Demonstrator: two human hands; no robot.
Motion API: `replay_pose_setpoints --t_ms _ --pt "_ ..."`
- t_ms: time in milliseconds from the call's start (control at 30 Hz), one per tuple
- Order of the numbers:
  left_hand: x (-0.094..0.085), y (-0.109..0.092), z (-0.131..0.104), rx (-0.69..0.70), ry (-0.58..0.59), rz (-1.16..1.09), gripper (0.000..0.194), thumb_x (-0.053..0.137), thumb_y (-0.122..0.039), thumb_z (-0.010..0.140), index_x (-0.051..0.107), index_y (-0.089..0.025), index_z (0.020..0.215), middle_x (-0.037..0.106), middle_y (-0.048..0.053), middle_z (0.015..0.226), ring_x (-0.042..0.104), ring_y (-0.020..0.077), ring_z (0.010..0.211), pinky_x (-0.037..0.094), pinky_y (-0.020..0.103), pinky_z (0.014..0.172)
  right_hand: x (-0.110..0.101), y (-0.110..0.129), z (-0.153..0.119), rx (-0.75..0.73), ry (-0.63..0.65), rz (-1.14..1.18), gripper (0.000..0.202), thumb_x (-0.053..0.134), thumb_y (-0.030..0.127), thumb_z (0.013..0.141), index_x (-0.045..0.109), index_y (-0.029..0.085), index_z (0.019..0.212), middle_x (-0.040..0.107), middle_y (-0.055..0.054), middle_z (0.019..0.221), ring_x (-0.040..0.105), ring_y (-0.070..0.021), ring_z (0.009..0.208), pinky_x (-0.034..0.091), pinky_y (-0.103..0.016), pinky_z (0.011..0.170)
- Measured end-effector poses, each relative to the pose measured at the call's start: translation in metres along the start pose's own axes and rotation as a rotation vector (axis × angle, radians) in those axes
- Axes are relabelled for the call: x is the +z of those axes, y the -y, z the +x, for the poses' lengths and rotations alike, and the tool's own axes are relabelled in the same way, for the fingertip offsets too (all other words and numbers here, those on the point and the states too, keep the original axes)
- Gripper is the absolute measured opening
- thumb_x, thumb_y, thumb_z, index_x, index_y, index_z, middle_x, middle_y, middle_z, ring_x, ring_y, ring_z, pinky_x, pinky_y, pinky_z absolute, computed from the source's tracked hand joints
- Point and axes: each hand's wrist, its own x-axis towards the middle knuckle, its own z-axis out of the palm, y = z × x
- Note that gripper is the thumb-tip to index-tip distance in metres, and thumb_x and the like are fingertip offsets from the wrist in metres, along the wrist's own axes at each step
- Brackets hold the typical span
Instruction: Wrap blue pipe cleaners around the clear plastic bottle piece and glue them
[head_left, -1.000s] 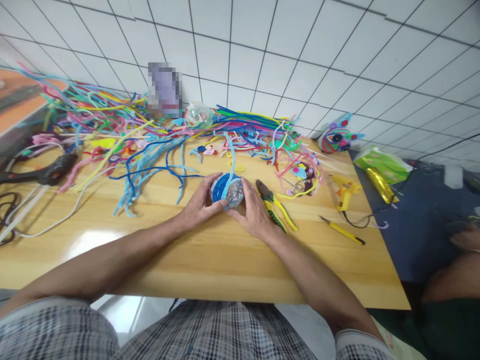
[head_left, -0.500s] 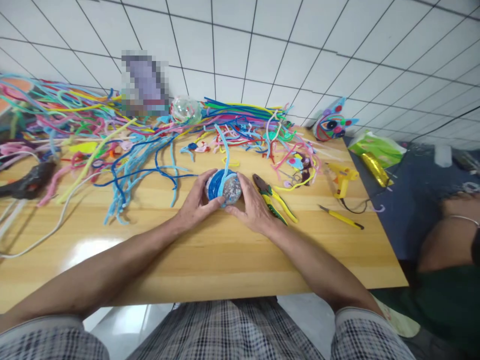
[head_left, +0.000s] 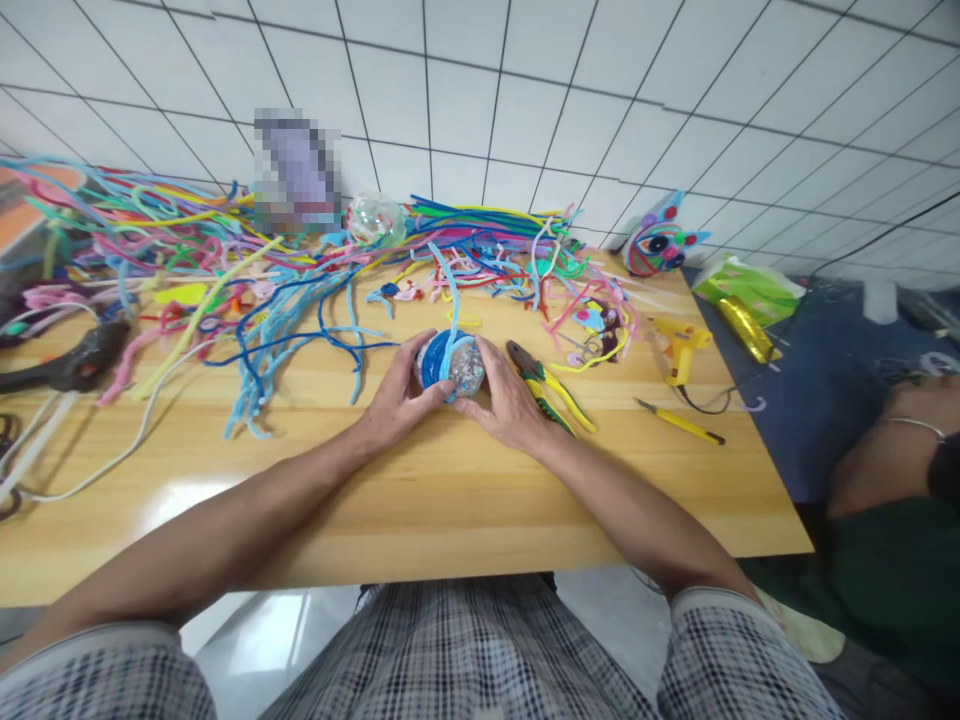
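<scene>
Both my forearms [head_left: 285, 490] slant inward over the near edge of the tabletop [head_left: 420, 510]; my left hand [head_left: 399, 398] and right hand [head_left: 510, 402] cup the blue-banded ball [head_left: 467, 368] short of the far edge, fingers [head_left: 439, 394] pressed against its sides.

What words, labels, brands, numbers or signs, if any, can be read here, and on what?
None can be read.
Wrapped ball: no lettering visible.
Pixelated object: anything printed is hidden.
Green packet: any print too blurred.
Pliers, yellow glue gun, utility knife: any markings too small.
</scene>
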Motion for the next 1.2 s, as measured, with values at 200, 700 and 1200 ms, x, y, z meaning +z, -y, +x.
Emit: replay_pose_setpoints --t_ms 200,700,1200 --pt "0.000 0.002 0.003 0.025 0.029 0.006 0.088 0.080 -0.064 0.094 0.043 -0.024 0.163 0.052 0.018 0.165 0.054 0.0376 0.154 0.041 0.060 0.134 0.001 -0.002 -0.001 -0.015 -0.030 -0.008 0.101 0.069 0.056 0.105 0.013 0.021 0.181 0.040 -0.024 0.180 0.038 -0.0368 0.171 0.036 -0.065 0.139" --pt "0.004 0.002 0.003 0.193 0.024 0.160 0.082 0.074 -0.063 0.100 0.041 -0.023 0.163 0.053 0.020 0.163 0.055 0.0368 0.154 0.044 0.059 0.132 0.000 -0.007 -0.005 -0.134 -0.165 -0.107 0.098 0.064 0.059 0.107 0.010 0.024 0.180 0.044 -0.024 0.177 0.043 -0.0375 0.167 0.045 -0.065 0.133" --pt "0.014 0.000 0.011 0.524 0.013 0.261 0.077 0.070 -0.057 0.104 0.042 -0.023 0.167 0.059 0.022 0.159 0.056 0.0365 0.151 0.049 0.060 0.127 -0.006 0.004 -0.012 -0.317 -0.225 -0.390 0.085 0.053 0.067 0.108 0.022 0.031 0.179 0.033 -0.020 0.180 0.047 -0.0450 0.162 0.050 -0.071 0.124"
